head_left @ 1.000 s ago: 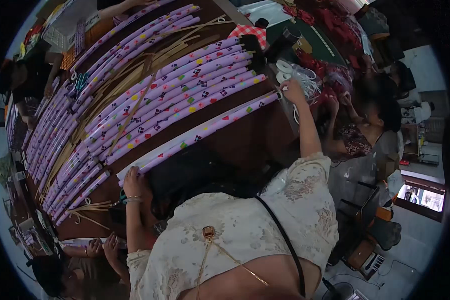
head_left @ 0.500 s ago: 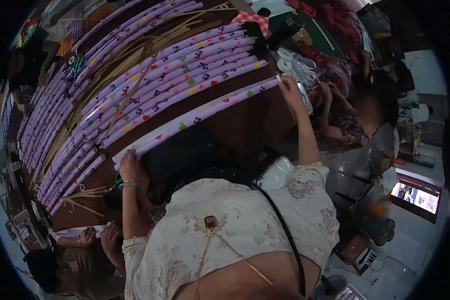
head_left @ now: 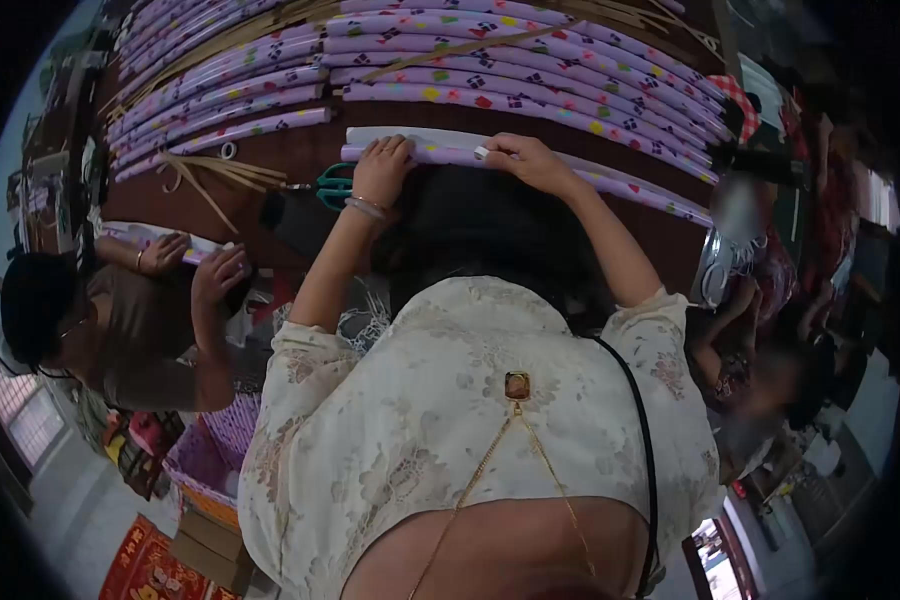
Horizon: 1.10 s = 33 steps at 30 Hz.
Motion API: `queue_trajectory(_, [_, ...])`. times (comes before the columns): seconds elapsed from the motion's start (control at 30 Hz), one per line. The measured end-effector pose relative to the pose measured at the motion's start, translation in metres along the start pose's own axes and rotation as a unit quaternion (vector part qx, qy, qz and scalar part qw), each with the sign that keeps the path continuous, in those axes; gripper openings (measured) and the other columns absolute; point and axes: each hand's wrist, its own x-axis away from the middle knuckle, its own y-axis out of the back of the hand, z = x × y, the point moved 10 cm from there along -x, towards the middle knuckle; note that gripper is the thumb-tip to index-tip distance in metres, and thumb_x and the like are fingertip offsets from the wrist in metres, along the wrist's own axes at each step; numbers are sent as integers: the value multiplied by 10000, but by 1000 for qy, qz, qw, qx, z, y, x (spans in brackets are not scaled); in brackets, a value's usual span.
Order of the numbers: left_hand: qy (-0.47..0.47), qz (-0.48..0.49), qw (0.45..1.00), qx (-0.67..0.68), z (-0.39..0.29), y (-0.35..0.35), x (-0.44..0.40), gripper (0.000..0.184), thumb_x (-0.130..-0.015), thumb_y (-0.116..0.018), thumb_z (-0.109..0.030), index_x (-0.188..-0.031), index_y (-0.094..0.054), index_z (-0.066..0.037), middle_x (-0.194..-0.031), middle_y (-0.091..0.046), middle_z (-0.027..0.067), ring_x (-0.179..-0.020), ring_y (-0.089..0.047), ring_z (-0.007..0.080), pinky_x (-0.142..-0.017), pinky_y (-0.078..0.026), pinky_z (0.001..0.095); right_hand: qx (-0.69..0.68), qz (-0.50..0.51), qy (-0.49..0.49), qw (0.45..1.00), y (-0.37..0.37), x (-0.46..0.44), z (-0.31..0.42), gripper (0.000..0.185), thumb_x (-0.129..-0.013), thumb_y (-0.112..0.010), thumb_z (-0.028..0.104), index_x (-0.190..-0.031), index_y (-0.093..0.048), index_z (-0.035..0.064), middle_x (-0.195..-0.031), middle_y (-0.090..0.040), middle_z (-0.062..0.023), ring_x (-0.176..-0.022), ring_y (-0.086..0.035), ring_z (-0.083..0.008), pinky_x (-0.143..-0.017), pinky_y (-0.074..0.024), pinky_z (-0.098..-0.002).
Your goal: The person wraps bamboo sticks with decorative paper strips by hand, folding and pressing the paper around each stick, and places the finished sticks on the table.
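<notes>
A long lilac roll of patterned paper lies along the near side of the table, with a white paper edge showing behind it. Near its left end, my left hand is curled over the roll and presses on it. Farther right, my right hand pinches a small white roll, like tape, against the paper. Teal-handled scissors lie just left of my left wrist.
Many finished lilac rolls lie side by side at the back. Thin wooden strips and a white ring sit at the left. A co-worker's hands work on paper there. Another person sits at the right.
My right hand has come leftward along the roll, bringing the small white roll close to my left hand. The left hand remains near the left end. The view has turned.
</notes>
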Motion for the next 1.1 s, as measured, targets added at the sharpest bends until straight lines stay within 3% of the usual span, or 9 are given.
queue_trajectory(0.33, [28,7,999,22,-1,3,4,327,-759,-588,-196,-1052,-519,-69,-1072,-545,80,-1057,-486,244,-931,-351,373,-41,14,-66,997,-16,-32,-21,209,-806,-617,188,-916,-626,10,-942,-579,-46,-802,-544,-132,-737,-419,-248])
queue_trajectory(0.43, [28,-30,999,33,-4,16,5,367,-758,-592,-201,-1088,-506,-67,-1078,-540,80,-1068,-477,238,-945,-339,373,-50,13,-72,996,-14,-31,-21,212,-795,-626,181,-928,-630,16,-988,-582,-53,-822,-546,-129,-743,-424,-251])
queue_trajectory(0.53, [0,-76,996,54,-12,31,4,327,-757,-592,-187,-1063,-541,-82,-1041,-559,72,-1030,-505,240,-940,-351,373,-73,20,-139,987,-17,-29,-38,211,-791,-630,177,-926,-630,14,-999,-582,-50,-829,-554,-132,-739,-431,-255])
queue_trajectory(0.63, [10,-126,985,118,-22,49,0,221,-738,-608,-167,-945,-608,-90,-940,-596,66,-929,-550,252,-859,-403,379,-58,13,-59,997,-14,-31,-26,208,-787,-634,167,-927,-628,13,-987,-577,-47,-818,-559,-131,-724,-437,-256])
queue_trajectory(0.73, [143,-114,948,261,-21,39,-9,134,-679,-654,-132,-803,-643,-80,-792,-608,87,-778,-560,281,-675,-432,391,-67,28,-51,996,-16,-32,-21,203,-782,-639,154,-924,-628,9,-977,-576,-50,-813,-562,-134,-722,-439,-256])
queue_trajectory(0.9, [176,-133,951,217,-31,33,-20,159,-680,-677,-140,-805,-631,-53,-783,-599,124,-755,-560,307,-653,-446,400,-70,16,-69,995,-16,-34,-30,172,-796,-621,117,-908,-615,-13,-1020,-536,-42,-821,-527,-102,-723,-426,-222])
queue_trajectory(1.1, [188,-104,953,213,-28,15,-23,116,-655,-676,-131,-739,-610,-87,-768,-597,78,-767,-557,278,-637,-427,393,-56,29,-9,998,-18,-36,-24,185,-805,-609,109,-947,-604,-9,-1009,-536,-45,-834,-529,-103,-738,-431,-228])
